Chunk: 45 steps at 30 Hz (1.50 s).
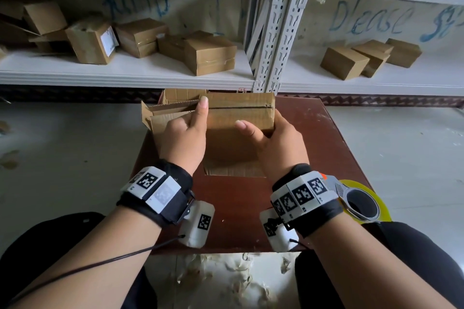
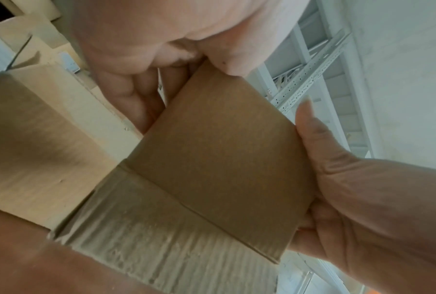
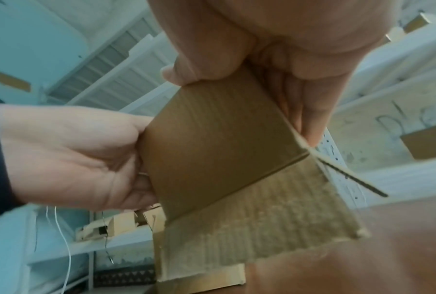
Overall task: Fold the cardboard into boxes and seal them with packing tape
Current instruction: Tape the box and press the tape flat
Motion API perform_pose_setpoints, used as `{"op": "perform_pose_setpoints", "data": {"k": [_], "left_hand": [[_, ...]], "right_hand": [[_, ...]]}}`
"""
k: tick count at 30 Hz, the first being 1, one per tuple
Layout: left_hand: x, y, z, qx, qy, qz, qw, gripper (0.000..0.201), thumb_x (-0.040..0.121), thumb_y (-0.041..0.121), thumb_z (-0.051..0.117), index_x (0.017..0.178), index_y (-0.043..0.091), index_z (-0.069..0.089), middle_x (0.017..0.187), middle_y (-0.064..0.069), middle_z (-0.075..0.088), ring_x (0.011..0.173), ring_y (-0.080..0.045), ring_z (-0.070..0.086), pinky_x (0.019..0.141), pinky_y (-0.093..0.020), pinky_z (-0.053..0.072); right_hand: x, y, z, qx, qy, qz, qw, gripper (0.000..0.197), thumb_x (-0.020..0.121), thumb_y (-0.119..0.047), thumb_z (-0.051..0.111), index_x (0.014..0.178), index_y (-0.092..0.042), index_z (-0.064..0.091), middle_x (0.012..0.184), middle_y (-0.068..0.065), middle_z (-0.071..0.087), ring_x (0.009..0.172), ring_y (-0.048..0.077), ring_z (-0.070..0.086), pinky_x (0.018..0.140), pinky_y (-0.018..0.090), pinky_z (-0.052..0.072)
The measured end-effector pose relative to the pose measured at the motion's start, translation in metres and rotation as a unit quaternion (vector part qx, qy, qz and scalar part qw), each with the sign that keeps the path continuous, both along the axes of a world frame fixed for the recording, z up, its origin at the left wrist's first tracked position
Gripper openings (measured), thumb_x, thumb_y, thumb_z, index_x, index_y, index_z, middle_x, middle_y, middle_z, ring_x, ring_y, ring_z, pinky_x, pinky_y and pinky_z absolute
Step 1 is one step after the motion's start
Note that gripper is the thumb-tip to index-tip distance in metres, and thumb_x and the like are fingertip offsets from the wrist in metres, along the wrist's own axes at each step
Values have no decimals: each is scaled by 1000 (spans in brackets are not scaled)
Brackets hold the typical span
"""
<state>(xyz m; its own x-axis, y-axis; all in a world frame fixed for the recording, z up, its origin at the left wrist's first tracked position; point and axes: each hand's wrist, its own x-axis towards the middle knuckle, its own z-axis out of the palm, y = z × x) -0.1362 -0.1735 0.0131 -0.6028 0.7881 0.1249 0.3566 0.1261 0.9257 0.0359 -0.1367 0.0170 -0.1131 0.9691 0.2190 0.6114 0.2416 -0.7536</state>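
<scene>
Over a small red-brown table (image 1: 324,138), between the seated person's knees, a cardboard box (image 1: 241,118) is held up in both hands. Left hand (image 1: 182,139) grips the box's left side: thumb stretched up along the near face, tip at the top edge beside the dark seam line; the other fingers go round behind, out of sight from above. In the left wrist view the same left hand (image 2: 146,59) shows fingers curled against the far side of the box (image 2: 211,169). Right hand (image 1: 278,147) clamps the right end: thumb laid flat across the near face, pointing left, fingers wrapped behind the corner. Right wrist view: right hand (image 3: 274,59) pinching the top of the box (image 3: 211,149), thumb in front and fingers behind.

The box's bottom flap hangs loose toward the table. Top face shows two flaps meeting at the seam; whether tape lies on it, cannot tell. Just behind and to the left, a second box (image 1: 173,105) stands on the table with flaps open, touching or nearly touching the held one.

Tape roll (image 1: 364,202), yellowish, in a dispenser, lies at the table's near right corner, partly hidden by the right wrist band.

Behind: white metal shelves (image 1: 140,75) with a scatter of small closed boxes (image 1: 211,55), more boxes on the right bay. Blue scrawl on the wall. Paper scraps litter the floor (image 1: 238,276) below the table's near edge.
</scene>
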Motion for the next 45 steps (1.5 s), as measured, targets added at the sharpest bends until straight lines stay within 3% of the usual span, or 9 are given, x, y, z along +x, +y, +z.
{"op": "perform_pose_setpoints", "data": {"k": [5, 15, 20, 29, 31, 34, 37, 40, 45], "left_hand": [[-2, -1, 3, 31, 75, -12, 997, 64, 98, 67, 47, 48, 28, 53, 41, 8, 43, 52, -19, 43, 58, -33, 31], [12, -10, 14, 18, 99, -42, 994, 68, 96, 62, 57, 54, 15, 32, 45, 4, 33, 52, -22, 38, 56, -34, 27], [14, -11, 24, 50, 108, -52, 992, 66, 96, 57, 60, 57, 9, 37, 48, 4, 35, 52, -22, 37, 53, -33, 26], [16, -18, 16, -1, 187, -56, 981, 65, 102, 56, 49, 54, 14, 39, 51, -2, 45, 54, -20, 47, 51, -32, 26], [18, -16, 18, 22, 178, -49, 983, 62, 101, 54, 52, 58, 11, 39, 54, -4, 46, 56, -21, 47, 52, -34, 27], [25, -12, 14, 22, 164, -48, 985, 56, 102, 55, 49, 69, 10, 50, 65, -5, 57, 70, -29, 57, 58, -36, 35], [33, -12, 6, 6, 161, -51, 986, 59, 100, 64, 43, 108, 11, 66, 99, -6, 72, 96, -29, 66, 80, -40, 53], [40, -12, 0, 16, 150, -45, 988, 67, 91, 80, 39, 104, 16, 58, 96, -1, 68, 90, -26, 66, 79, -44, 56], [47, -15, -5, -38, 194, -35, 980, 86, 82, 90, 33, 113, 12, 48, 110, -6, 62, 99, -31, 63, 75, -43, 55]], "right_hand": [[9, -4, 2, 10, -96, -14, 995, 122, 57, -110, 18, 144, -30, 48, 97, -5, 76, 95, 28, 71, 77, 44, 60], [29, -21, 8, 3, 13, 12, 1000, 80, 76, -88, 52, 129, -29, 63, 95, -12, 74, 91, 10, 68, 75, 27, 52], [33, -29, 13, -27, 71, 11, 997, 44, 84, -66, 70, 75, -27, 52, 64, -11, 53, 55, 2, 47, 52, 14, 35], [37, -35, 9, -32, 31, 24, 999, 35, 91, -57, 70, 92, -27, 53, 76, -17, 57, 64, -8, 52, 58, 3, 38], [35, -33, 10, -32, 43, 23, 998, 40, 91, -57, 71, 111, -24, 59, 88, -17, 62, 73, -9, 55, 61, 2, 40], [35, -31, 13, -26, 55, 6, 998, 61, 86, -63, 73, 125, -19, 57, 99, -16, 65, 85, -6, 59, 63, 5, 42], [32, -29, 18, -49, 74, -34, 995, 73, 81, -77, 67, 120, -17, 54, 104, -9, 67, 91, 4, 63, 73, 22, 50], [27, -27, 22, -57, 65, -76, 993, 77, 76, -87, 61, 108, -18, 48, 96, -4, 65, 85, 11, 63, 73, 35, 52], [17, -21, 17, -46, -33, -104, 993, 79, 74, -90, 58, 103, -18, 43, 83, -5, 61, 73, 19, 60, 59, 35, 45]]}}
